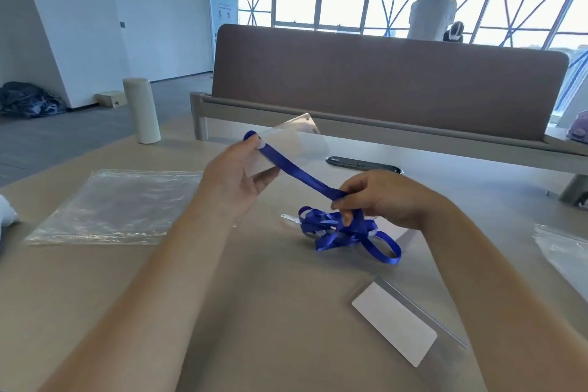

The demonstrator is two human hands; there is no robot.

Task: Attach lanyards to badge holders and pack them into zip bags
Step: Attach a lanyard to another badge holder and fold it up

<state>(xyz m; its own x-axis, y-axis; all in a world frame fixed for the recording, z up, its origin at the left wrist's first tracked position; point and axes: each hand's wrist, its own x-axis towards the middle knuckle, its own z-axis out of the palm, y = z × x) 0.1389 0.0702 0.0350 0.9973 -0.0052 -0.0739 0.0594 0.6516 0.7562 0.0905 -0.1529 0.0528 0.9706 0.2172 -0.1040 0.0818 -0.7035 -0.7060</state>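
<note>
My left hand (237,173) holds a clear badge holder (296,143) above the table, thumb pressed on its left end where a blue lanyard (299,173) passes through. The ribbon runs taut down to my right hand (378,197), which pinches it. Below that hand the remaining blue ribbon lies in a tangled heap (343,229) on the table. A clear zip bag (114,205) lies flat at the left. Another badge holder with a white card (397,325) lies at the near right.
A white cylinder (142,110) stands at the table's far left. A brown divider panel (381,83) runs along the back edge, with a cable slot (362,164) before it. More clear bags (563,251) lie at the right edge. A person stands by the far windows.
</note>
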